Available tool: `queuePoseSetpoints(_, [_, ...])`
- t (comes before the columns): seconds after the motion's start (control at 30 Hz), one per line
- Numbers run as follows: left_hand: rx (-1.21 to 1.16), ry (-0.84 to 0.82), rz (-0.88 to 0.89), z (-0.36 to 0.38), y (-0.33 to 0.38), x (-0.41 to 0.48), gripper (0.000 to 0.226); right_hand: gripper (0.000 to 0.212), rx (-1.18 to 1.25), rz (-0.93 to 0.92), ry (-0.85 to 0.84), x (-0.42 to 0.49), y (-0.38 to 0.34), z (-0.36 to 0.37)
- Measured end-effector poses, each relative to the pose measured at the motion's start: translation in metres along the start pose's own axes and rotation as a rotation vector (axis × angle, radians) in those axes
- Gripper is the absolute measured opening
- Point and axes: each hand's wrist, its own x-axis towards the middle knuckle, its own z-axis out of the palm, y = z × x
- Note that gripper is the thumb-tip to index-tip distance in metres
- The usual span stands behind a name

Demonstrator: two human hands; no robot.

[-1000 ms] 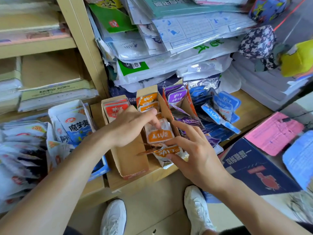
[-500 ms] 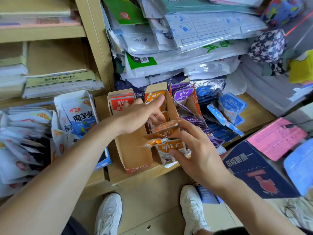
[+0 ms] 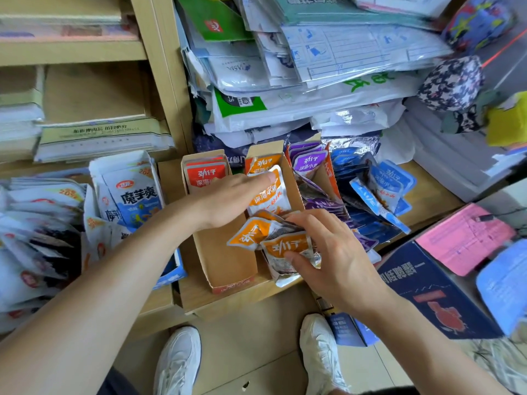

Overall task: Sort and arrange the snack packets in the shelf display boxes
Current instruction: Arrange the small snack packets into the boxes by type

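Cardboard display boxes stand side by side on the low shelf. The left box (image 3: 225, 260) holds red packets (image 3: 204, 174) at its back. The middle box holds orange packets (image 3: 263, 162). My left hand (image 3: 228, 201) lies across both, its straight fingers pressing an upright orange packet (image 3: 269, 195) backward. My right hand (image 3: 328, 252) pinches loose orange packets (image 3: 285, 246) at the front of the middle box, thumb on top. Purple packets (image 3: 309, 162) fill the box to the right, and blue packets (image 3: 382, 186) spill beside it.
White-and-blue snack bags (image 3: 134, 192) stand in a box at the left, with more bags (image 3: 34, 238) heaped beyond. Stacked mail bags (image 3: 299, 95) crowd the shelf behind. A dark blue carton (image 3: 422, 286) and pink sheet (image 3: 464, 238) lie at the right. My white shoes (image 3: 319, 352) stand below.
My left hand has flattened and pushed an orange packet upright toward the back. My right hand has gathered the loose orange packets at the front. The view shifted slightly down.
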Motion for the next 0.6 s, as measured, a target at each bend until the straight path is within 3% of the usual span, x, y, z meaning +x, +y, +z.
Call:
queuePoseSetpoints(0.13, [-0.038,-0.052,-0.014,0.0008,0.0001,-0.0008,0.058,0.068,-0.023,0.006,-0.022,0.0025,0.0015,-0.0007])
queuePoseSetpoints(0.37, [-0.082,0.018,-0.027,-0.0015,0.0026,-0.0071,0.058,0.04,0.014,-0.043,-0.003,0.0006,-0.0005,-0.0056])
queuePoseSetpoints(0.6, [-0.161,-0.035,-0.015,-0.0034,-0.0053,-0.0026,0.076,0.038,-0.022,-0.062,-0.049,0.0012,0.0035,-0.0039])
